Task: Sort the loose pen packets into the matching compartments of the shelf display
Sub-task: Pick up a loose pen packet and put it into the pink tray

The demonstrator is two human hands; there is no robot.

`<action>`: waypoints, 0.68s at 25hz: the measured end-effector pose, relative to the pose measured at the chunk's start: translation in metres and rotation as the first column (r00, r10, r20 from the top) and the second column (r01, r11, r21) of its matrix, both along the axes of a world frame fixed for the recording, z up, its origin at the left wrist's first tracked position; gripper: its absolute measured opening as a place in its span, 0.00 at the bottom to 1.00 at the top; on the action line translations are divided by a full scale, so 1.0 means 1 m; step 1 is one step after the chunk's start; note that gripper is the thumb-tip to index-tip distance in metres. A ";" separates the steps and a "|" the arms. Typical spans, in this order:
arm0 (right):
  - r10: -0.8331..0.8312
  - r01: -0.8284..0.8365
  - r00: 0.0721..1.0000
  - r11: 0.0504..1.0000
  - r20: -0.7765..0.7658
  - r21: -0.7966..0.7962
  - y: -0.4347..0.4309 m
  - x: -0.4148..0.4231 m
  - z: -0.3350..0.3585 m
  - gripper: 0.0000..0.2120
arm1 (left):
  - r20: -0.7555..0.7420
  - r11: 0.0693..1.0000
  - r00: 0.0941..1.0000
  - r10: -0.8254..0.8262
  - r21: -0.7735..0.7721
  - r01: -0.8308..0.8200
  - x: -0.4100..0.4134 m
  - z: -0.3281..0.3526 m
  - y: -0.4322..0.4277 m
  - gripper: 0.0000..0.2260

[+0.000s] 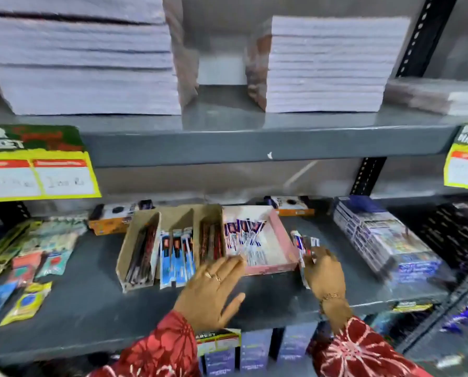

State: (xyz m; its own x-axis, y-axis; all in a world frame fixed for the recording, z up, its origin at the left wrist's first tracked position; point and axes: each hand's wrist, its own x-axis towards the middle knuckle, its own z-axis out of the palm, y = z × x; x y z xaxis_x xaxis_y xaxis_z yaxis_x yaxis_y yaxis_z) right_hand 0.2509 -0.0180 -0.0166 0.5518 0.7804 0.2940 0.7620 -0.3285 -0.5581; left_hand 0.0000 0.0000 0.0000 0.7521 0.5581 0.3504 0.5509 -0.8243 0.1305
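While R hand grips pen packets beside pink box, L hand flat, released, at front edge.

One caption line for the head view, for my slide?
Right hand holds pen packets beside pink cardboard tray; left hand open.

grey shelf | pink tray | brown cardboard divider box | blue pen packets | red floral sleeves | yellow-edged price label

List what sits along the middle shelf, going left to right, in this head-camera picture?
Colourful packets → cardboard divider box with blue pen packets → pink tray → right hand holding packets → stacked boxes.
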 end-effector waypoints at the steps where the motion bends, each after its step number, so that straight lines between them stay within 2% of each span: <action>1: -0.045 0.043 0.999 0.991 -0.008 -0.125 0.008 0.006 -0.010 0.13 | -0.029 0.999 0.999 -0.045 0.003 0.045 0.003 -0.015 0.007 0.25; 4: -0.101 0.091 0.995 0.945 -0.014 -0.315 0.021 0.005 -0.018 0.14 | -0.115 0.974 0.967 -0.226 -0.046 0.222 0.014 -0.056 0.018 0.25; 8: -0.063 0.085 0.995 0.951 0.083 -0.298 0.025 0.000 -0.020 0.11 | -0.067 0.963 0.974 -0.216 -0.180 0.201 0.020 -0.070 0.035 0.28; 12: -0.082 0.109 0.991 0.956 0.109 -0.273 0.023 -0.004 -0.018 0.10 | -0.041 0.947 0.964 -0.263 -0.204 0.249 0.021 -0.083 0.037 0.24; 17: -0.126 0.134 0.990 0.980 0.064 -0.144 0.025 0.002 -0.020 0.08 | -0.013 0.948 0.964 -0.265 -0.185 0.258 0.021 -0.084 0.042 0.24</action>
State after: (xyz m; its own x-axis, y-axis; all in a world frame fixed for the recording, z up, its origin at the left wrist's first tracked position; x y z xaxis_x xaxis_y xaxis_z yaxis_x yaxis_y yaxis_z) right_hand 0.2525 0.0072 -0.0361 0.6378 0.7401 0.2134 0.7352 -0.5025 -0.4549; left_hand 0.0213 0.0416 -0.0838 0.8908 0.3912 0.2313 0.3264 -0.9048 0.2733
